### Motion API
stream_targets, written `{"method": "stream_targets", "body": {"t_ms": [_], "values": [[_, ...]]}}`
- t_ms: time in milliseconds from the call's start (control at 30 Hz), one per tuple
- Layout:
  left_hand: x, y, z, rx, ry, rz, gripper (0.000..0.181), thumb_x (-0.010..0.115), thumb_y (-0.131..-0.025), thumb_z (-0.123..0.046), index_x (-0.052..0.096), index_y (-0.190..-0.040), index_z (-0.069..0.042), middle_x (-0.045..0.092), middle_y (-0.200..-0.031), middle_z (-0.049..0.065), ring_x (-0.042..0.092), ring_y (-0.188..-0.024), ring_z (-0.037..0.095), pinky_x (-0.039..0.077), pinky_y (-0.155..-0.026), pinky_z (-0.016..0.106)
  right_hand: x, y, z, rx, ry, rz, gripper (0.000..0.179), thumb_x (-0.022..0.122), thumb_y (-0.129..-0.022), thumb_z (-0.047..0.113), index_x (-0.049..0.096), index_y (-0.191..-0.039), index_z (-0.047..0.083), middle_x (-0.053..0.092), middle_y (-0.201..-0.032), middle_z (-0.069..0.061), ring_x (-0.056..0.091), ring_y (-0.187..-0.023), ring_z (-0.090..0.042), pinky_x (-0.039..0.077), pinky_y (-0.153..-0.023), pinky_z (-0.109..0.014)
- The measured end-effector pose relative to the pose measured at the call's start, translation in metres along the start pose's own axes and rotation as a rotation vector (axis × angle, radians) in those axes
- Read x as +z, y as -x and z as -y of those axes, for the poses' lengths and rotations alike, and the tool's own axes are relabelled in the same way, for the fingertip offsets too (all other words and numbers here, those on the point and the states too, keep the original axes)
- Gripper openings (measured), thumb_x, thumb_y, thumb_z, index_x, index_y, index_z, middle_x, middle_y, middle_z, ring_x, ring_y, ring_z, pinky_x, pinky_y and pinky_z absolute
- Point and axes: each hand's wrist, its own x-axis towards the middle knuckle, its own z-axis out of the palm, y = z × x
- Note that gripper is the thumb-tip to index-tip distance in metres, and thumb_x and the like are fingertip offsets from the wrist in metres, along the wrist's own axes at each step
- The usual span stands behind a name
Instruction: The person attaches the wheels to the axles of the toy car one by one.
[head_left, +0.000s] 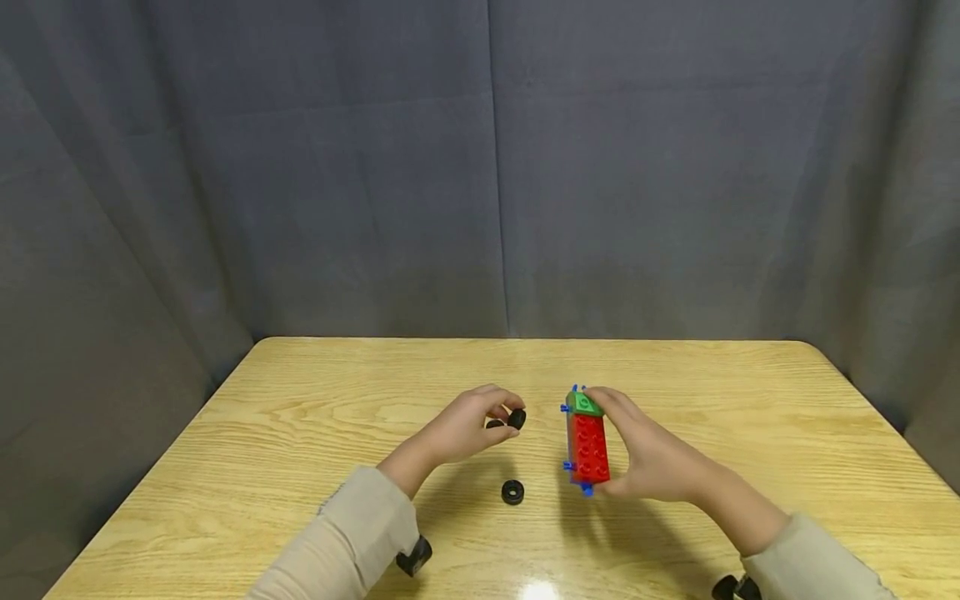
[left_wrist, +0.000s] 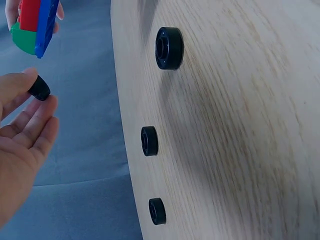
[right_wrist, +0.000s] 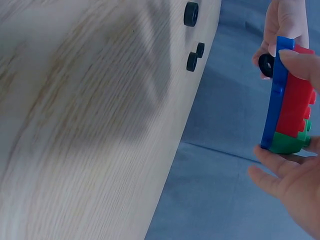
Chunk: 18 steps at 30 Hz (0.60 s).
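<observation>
My left hand (head_left: 467,423) pinches a small black toy wheel (head_left: 517,419) between thumb and fingertips, raised over the table. To its right, my right hand (head_left: 660,458) grips a toy block car (head_left: 590,447) by its two ends, thumb at the near end and fingers at the far green end. The car has a blue base (right_wrist: 276,100), red studded bricks (right_wrist: 295,107) and a green sloped brick (right_wrist: 285,144). Blue axle pegs (head_left: 567,466) stick out along its left side, with no wheels on them. The held wheel is beside the car, apart from it.
One loose black wheel (head_left: 513,492) lies on the wooden table (head_left: 315,417) between the hands. The left wrist view shows two more wheels, a middle wheel (left_wrist: 149,141) and a far wheel (left_wrist: 157,211). A grey curtain (head_left: 375,208) hangs behind the table.
</observation>
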Motion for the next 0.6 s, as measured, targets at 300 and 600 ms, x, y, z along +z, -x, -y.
{"method": "stream_targets", "body": {"t_ms": [300,600], "values": [[0.0008,-0.0002,-0.0029,-0.052,0.042,-0.009,0.029,0.060,-0.082,-0.015,0.054,-0.109,-0.008,0.052,-0.104,0.000,0.054,-0.090,0.012,0.044,-0.075,0.024,0.0005,0.0000,0.0059,0.014,0.000,0.016,0.102,0.079,-0.057,0.022,0.016,-0.135,0.005,0.019,-0.137,-0.015,0.027,-0.120,-0.034,0.035,-0.088,-0.049],[0.0054,-0.0048,-0.0035,-0.069,0.117,-0.018,0.031,0.059,-0.082,-0.016,0.053,-0.112,-0.008,0.052,-0.110,0.001,0.054,-0.091,0.011,0.044,-0.077,0.024,0.0022,-0.0001,0.0102,-0.005,0.003,0.007,0.101,0.079,-0.056,0.022,0.018,-0.135,0.008,0.026,-0.134,-0.012,0.031,-0.118,-0.030,0.035,-0.088,-0.048]]}}
